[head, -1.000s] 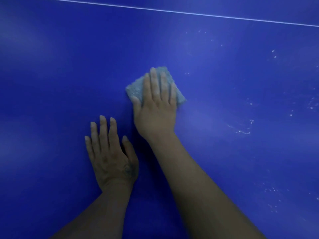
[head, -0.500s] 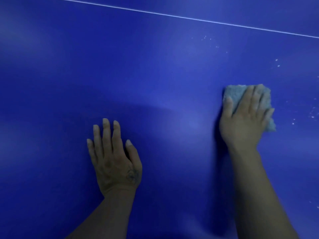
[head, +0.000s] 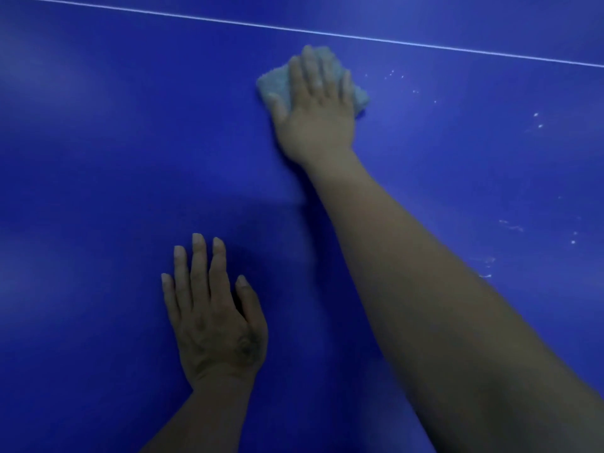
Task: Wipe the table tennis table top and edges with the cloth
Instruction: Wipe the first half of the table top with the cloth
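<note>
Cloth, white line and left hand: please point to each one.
cloth (head: 274,86), head view, bare corner left of the fingers
white line (head: 327,34), head view, its middle stretch
left hand (head: 215,317), head view, back of the hand

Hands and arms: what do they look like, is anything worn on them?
Both are bare: no gloves, sleeves, watch or rings show on the left hand or right hand. The left has a small dark mark near its thumb base.

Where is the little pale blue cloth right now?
In the head view, the pale blue folded cloth sits upper centre on the dark blue table top, pressed flat under the right hand, just below the thin white line.
</note>
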Tool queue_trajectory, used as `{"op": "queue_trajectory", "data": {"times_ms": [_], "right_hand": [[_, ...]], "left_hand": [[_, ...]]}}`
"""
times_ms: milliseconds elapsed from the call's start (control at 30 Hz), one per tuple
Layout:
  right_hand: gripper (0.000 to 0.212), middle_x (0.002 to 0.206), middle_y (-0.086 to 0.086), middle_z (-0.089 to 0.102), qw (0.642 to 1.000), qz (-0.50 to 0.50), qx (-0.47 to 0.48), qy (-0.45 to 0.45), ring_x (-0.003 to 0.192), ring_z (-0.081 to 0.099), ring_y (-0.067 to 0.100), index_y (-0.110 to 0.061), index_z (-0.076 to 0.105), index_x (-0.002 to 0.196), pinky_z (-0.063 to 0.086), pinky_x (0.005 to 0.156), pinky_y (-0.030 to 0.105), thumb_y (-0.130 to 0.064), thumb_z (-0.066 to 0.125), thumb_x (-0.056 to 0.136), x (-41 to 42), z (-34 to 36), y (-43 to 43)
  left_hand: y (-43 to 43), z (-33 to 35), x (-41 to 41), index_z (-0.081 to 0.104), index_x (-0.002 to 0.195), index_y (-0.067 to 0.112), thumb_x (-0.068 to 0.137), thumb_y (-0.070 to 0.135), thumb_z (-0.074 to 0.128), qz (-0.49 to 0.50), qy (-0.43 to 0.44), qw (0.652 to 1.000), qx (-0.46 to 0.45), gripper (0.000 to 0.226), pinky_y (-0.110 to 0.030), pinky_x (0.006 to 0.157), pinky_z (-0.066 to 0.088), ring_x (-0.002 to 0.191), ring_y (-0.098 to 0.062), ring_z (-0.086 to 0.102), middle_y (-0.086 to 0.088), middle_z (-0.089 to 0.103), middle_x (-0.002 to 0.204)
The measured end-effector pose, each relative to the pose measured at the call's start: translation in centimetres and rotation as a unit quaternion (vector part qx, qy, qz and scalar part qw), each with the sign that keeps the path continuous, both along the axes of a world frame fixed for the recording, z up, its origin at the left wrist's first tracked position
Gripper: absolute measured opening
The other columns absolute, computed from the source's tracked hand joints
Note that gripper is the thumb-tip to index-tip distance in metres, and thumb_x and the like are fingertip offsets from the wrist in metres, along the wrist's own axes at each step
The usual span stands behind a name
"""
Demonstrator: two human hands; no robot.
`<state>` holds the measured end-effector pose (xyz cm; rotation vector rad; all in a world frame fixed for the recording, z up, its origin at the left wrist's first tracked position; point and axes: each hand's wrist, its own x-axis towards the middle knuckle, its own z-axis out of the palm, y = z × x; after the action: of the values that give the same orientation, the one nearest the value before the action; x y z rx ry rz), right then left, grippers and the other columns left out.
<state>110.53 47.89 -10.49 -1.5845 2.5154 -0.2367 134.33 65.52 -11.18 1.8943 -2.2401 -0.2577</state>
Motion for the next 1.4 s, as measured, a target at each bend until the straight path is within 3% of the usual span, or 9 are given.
{"op": "queue_trajectory", "data": {"times_ms": [267, 433, 567, 733, 867, 1000, 1133, 1267, 1400], "right_hand": [[0.072, 0.178, 0.012, 0.014, 0.971, -0.238, 0.001, 0.012, 0.166, 0.007, 0.03, -0.007, 0.02, 0.169, 0.006, 0.133, 0.053, -0.051, 0.03, 0.113, -15.0, 1.0, 11.4], [0.071, 0.179, 0.011, 0.007, 0.948, -0.316, 0.026, 0.005, 0.166, 0.003, 0.031, -0.01, 0.015, 0.17, 0.002, 0.132, 0.057, -0.05, 0.027, 0.113, -13.2, 1.1, 14.9], [0.069, 0.179, 0.008, 0.008, 0.971, -0.237, 0.004, 0.028, 0.166, 0.003, 0.03, -0.016, 0.017, 0.171, -0.001, 0.131, 0.054, -0.051, 0.029, 0.112, -6.6, 0.0, 11.4], [0.069, 0.18, 0.003, 0.004, 0.999, -0.036, 0.002, 0.016, 0.166, -0.002, 0.028, -0.022, 0.015, 0.171, -0.003, 0.132, 0.054, -0.055, 0.025, 0.11, 2.6, 0.1, 3.1], [0.07, 0.18, -0.002, 0.007, 0.999, 0.05, -0.004, -0.005, 0.166, 0.0, 0.022, -0.025, 0.016, 0.171, -0.003, 0.133, 0.048, -0.058, 0.025, 0.111, 1.7, 0.5, 0.5], [0.07, 0.179, 0.006, 0.013, 0.997, -0.073, 0.01, 0.027, 0.166, 0.006, 0.027, -0.017, 0.018, 0.171, 0.004, 0.133, 0.041, -0.055, 0.025, 0.113, -8.1, 0.6, 2.5], [0.069, 0.177, 0.013, 0.018, 0.976, -0.216, -0.005, 0.02, 0.165, 0.011, 0.031, -0.009, 0.024, 0.168, 0.01, 0.132, 0.045, -0.05, 0.031, 0.113, -15.1, 1.4, 11.0], [0.07, 0.179, 0.009, 0.01, 0.949, -0.316, 0.004, 0.0, 0.166, 0.004, 0.028, -0.012, 0.019, 0.17, 0.003, 0.133, 0.05, -0.05, 0.031, 0.113, -14.2, 0.8, 15.7], [0.07, 0.179, 0.009, 0.007, 0.954, -0.298, 0.002, 0.023, 0.166, 0.001, 0.031, -0.014, 0.017, 0.171, 0.002, 0.133, 0.051, -0.05, 0.03, 0.113, -8.9, 0.3, 13.3]], "left_hand": [[0.0, 0.3, 0.0, 0.037, 0.166, 0.009, 0.108, 0.033, 0.036, 0.004, 0.02, 1.0, 0.002, 0.062, -0.058, 0.135, 0.01, 0.168, -0.027, 0.01, -0.007, 0.023, 0.178], [0.0, 0.0, 0.1, 0.038, 0.165, 0.008, 0.109, 0.032, 0.037, 0.002, 0.015, 1.0, -0.001, 0.062, -0.058, 0.135, 0.011, 0.168, -0.028, 0.011, -0.009, 0.025, 0.178], [0.0, 0.1, 0.1, 0.037, 0.166, 0.009, 0.108, 0.034, 0.036, 0.002, 0.013, 1.0, 0.005, 0.062, -0.057, 0.135, 0.01, 0.168, -0.028, 0.01, -0.007, 0.023, 0.178], [0.0, -0.1, 0.1, 0.034, 0.168, 0.012, 0.108, 0.036, 0.034, 0.003, -0.004, 1.0, 0.01, 0.064, -0.056, 0.135, 0.01, 0.168, -0.024, 0.007, -0.005, 0.02, 0.18], [-0.2, -0.2, 0.2, 0.037, 0.166, 0.008, 0.107, 0.034, 0.037, -0.008, 0.006, 1.0, -0.007, 0.065, -0.058, 0.134, 0.013, 0.167, -0.027, 0.012, -0.008, 0.025, 0.178], [-0.1, 0.3, -0.1, 0.038, 0.166, 0.009, 0.107, 0.036, 0.034, 0.003, 0.014, 1.0, 0.014, 0.065, -0.057, 0.135, 0.01, 0.168, -0.027, 0.01, -0.007, 0.024, 0.178], [-0.1, 0.6, 0.0, 0.039, 0.165, 0.008, 0.107, 0.035, 0.034, 0.007, 0.016, 1.0, 0.013, 0.064, -0.056, 0.135, 0.008, 0.168, -0.028, 0.011, -0.008, 0.025, 0.178], [-0.1, 0.4, -0.2, 0.04, 0.164, 0.007, 0.107, 0.033, 0.036, 0.005, 0.011, 1.0, 0.005, 0.063, -0.057, 0.135, 0.009, 0.167, -0.029, 0.013, -0.01, 0.026, 0.177], [-0.1, 0.6, -0.2, 0.039, 0.165, 0.007, 0.107, 0.034, 0.035, 0.006, 0.009, 1.0, 0.006, 0.064, -0.058, 0.135, 0.009, 0.167, -0.029, 0.012, -0.009, 0.025, 0.178]]}}
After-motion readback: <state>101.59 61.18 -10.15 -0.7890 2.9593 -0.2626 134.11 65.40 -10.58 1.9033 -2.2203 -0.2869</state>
